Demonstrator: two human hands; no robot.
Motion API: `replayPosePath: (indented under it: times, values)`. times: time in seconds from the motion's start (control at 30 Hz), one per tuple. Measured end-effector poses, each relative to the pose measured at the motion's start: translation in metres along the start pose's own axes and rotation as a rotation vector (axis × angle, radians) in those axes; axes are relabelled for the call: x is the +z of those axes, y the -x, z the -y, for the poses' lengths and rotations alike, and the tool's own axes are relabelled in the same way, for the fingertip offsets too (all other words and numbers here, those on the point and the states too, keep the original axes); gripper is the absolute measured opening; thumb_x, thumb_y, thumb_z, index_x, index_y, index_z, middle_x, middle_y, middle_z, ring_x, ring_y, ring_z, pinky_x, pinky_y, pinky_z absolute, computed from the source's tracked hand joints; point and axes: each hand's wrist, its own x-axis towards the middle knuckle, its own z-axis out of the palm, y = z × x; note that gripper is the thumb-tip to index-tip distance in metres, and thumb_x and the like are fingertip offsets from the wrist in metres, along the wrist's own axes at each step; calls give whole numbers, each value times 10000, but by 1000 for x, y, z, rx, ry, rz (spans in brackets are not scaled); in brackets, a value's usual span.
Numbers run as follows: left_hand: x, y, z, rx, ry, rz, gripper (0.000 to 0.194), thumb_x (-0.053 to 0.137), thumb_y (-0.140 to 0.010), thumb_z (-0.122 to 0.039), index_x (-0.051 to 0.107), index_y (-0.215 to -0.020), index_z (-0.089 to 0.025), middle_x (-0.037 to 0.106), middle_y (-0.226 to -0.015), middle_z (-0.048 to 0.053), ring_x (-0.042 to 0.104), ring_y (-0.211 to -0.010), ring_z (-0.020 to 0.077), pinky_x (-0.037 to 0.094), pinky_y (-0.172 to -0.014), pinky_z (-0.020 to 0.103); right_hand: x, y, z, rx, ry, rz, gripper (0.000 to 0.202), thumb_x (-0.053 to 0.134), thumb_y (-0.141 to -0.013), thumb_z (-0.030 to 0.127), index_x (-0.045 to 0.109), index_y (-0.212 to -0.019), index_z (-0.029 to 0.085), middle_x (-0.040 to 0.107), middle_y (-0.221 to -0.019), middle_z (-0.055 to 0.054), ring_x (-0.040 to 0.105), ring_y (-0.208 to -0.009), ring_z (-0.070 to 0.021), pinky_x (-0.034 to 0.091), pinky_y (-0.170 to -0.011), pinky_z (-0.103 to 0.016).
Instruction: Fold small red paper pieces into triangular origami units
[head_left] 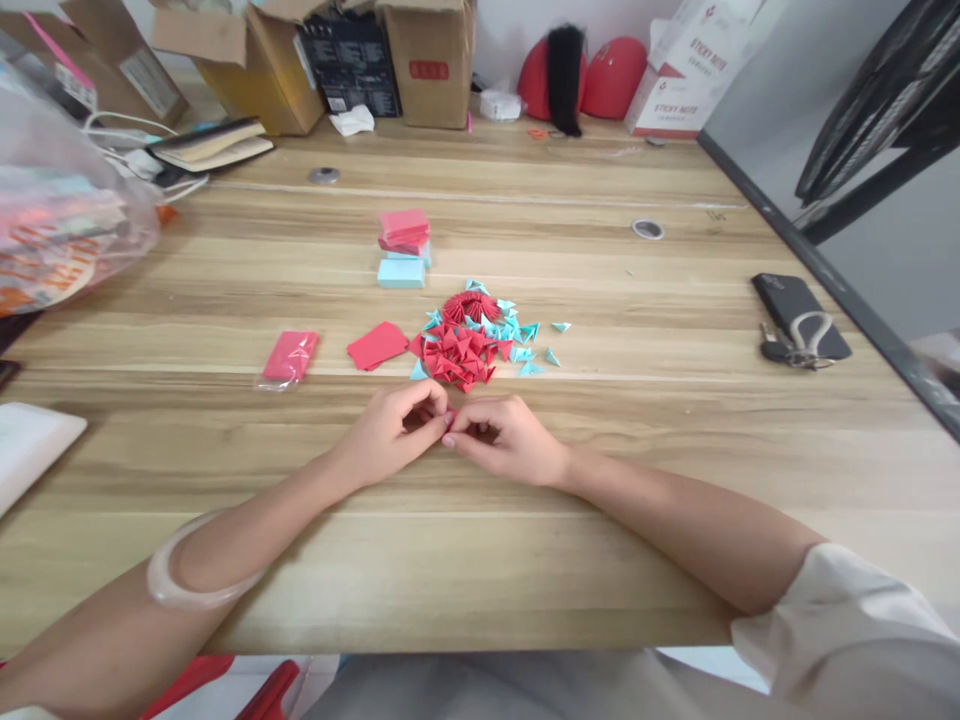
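My left hand (401, 425) and my right hand (499, 435) meet above the front part of the table, fingertips pinched together. Between them is a small piece of red paper (451, 421), mostly covered by the fingers. Just beyond lies a heap of folded red paper triangles (459, 352), with light blue paper triangles (510, 328) scattered at its right. A curved piece of joined red folds (471, 306) rests at the back of the heap. To the left are flat red paper sheets (377, 345) in a loose stack.
A wrapped pack of red paper (290, 357) lies left, with red packs (403, 230) and a blue pack (401, 272) farther back. A black case with keys (802, 318) sits right. Cardboard boxes (431, 65) line the back; a plastic bag (67, 200) bulges at left.
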Motion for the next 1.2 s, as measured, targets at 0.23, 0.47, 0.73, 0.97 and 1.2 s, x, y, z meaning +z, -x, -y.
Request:
replayPosePath:
  times: [0.23,0.47,0.73,0.97,1.2]
  values:
    - [1,1,2,5,7,-3,157,558,-829,-288,534,-764,-147,559,-691,-21,487,-604,63,380,-552,162,-1,0,2,29,-7,4,188,576,-840,268,607,-714,131,580,-648,10,437,-553,-40,357,-567,-181]
    - [1,1,4,13,3,1,155,555,-843,-281,530,-770,-146,552,-692,-30,487,-606,53,385,-556,152,0,-1,0,-8,-15,6,163,580,-833,247,612,-723,131,594,-655,12,445,-556,-37,368,-575,-174]
    - [1,0,5,9,4,7,159,558,-840,-286,530,-774,-145,567,-703,-23,502,-611,58,395,-557,156,-1,0,2,-12,-8,10,168,580,-831,241,617,-715,126,585,-643,13,438,-550,-36,363,-578,-175]
    - [1,1,4,35,-26,-11,141,553,-842,-258,535,-765,-141,561,-683,-36,491,-596,43,386,-550,139,0,0,-1,-19,-14,9,163,582,-831,238,610,-714,128,579,-641,19,444,-556,-35,360,-577,-169]
    - [1,0,6,33,-38,-5,146,559,-845,-269,548,-779,-139,574,-699,-33,506,-606,42,396,-558,136,0,-2,-1,-36,0,3,166,576,-834,233,616,-713,126,572,-632,22,435,-551,-34,358,-576,-170]
